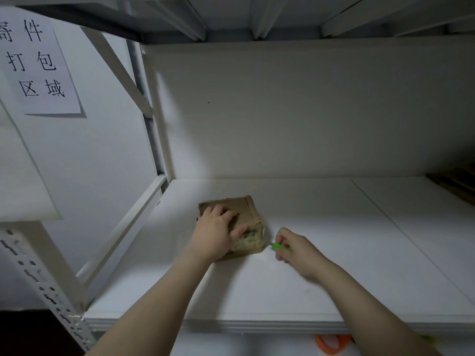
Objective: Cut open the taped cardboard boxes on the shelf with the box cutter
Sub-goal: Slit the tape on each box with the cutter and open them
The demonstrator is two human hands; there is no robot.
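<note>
A small brown cardboard box (250, 213), wrapped with clear tape on its near side, sits on the white shelf board (334, 265) left of centre. My left hand (216, 231) lies on top of the box, fingers spread over it and thumb on the taped near side. My right hand (293, 246) is just right of the box and grips a small green box cutter (279, 246). The cutter's tip points left toward the box's lower right corner, a short gap away.
White shelf uprights (154, 124) and a diagonal brace stand at the left, and an upper shelf hangs overhead. A paper sign (38, 65) is on the left wall. Dark cardboard (455, 181) lies at the far right. Something orange (331, 343) shows below the shelf edge.
</note>
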